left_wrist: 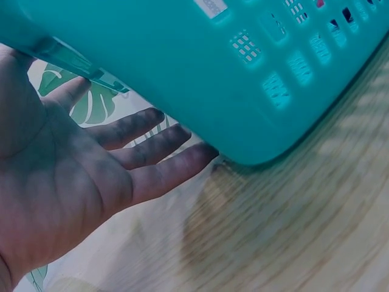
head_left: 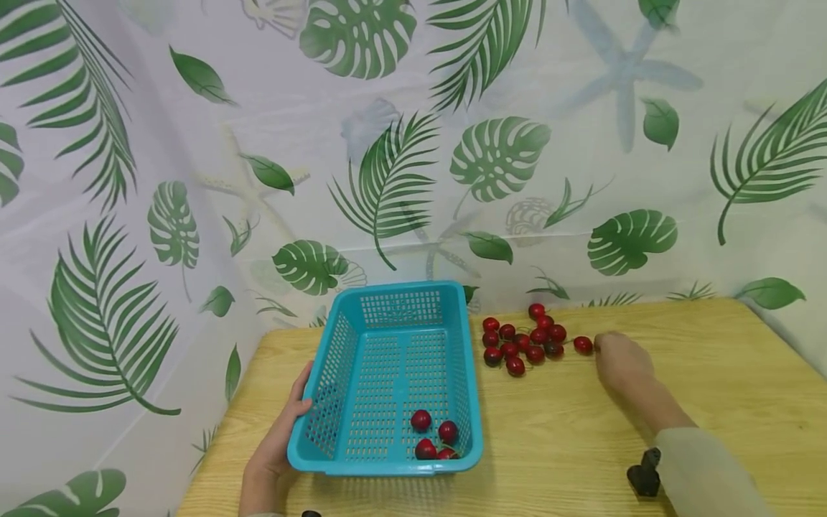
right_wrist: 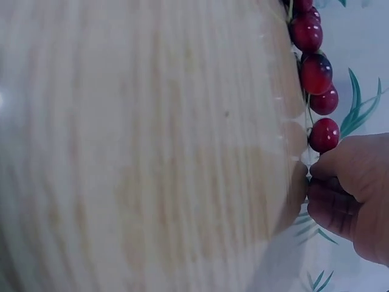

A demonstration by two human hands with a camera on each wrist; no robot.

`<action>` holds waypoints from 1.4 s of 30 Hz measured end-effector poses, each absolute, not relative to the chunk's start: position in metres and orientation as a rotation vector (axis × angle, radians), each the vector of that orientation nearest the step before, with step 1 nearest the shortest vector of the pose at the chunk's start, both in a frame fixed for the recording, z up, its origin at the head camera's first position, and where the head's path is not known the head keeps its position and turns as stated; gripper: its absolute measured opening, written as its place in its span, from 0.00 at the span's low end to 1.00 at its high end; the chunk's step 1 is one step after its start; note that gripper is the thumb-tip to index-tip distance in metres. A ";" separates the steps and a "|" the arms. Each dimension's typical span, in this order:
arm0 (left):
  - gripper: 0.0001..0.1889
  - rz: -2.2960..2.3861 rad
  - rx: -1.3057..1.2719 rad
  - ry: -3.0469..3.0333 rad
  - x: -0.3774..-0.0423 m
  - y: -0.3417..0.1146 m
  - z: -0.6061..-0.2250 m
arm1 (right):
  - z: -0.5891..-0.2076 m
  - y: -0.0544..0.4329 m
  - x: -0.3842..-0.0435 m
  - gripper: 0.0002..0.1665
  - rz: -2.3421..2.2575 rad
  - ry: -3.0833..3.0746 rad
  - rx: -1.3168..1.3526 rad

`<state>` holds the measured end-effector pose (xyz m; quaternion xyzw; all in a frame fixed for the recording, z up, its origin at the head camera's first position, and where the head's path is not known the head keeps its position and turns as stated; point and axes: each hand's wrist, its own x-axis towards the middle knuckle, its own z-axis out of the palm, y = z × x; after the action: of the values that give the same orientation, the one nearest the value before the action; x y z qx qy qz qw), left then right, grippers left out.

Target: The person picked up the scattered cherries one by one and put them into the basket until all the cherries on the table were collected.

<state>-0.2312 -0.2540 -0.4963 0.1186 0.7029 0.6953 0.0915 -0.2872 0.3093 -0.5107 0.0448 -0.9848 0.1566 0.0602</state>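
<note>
A blue plastic basket (head_left: 401, 393) with slotted walls sits left of centre on the table, with several red cherries (head_left: 421, 421) in its near right corner. My left hand (head_left: 279, 435) holds the basket's left side. Its thumb is at the rim, and its other fingers (left_wrist: 155, 165) reach out against the outer wall. A loose pile of dark red cherries (head_left: 522, 342) with thin stems lies to the basket's right. At the pile's right edge, my right hand (head_left: 624, 363) pinches at the stem of one cherry (right_wrist: 324, 135). Its curled fingers hide part of the hold.
The wood-grain table (head_left: 555, 438) meets a white cloth backdrop (head_left: 568, 143) printed with green leaves behind the cherries. More of this cloth hangs along the left side. A small black device (head_left: 645, 474) is on my right wrist.
</note>
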 end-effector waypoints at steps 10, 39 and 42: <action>0.40 2.054 0.308 2.088 -0.229 -0.253 -0.494 | -0.506 0.312 -0.280 0.15 0.727 -2.875 0.116; 0.40 2.068 0.319 2.124 -0.229 -0.252 -0.497 | -0.444 0.215 -0.271 0.04 0.788 -2.377 0.441; 0.40 2.065 0.319 2.127 -0.229 -0.252 -0.498 | -0.443 0.205 -0.269 0.03 0.786 -2.338 0.486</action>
<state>-0.2295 -0.2522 -0.4975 0.1068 0.7112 0.6902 0.0800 -0.2685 0.2054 -0.4431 0.1839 -0.8846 0.2973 0.3087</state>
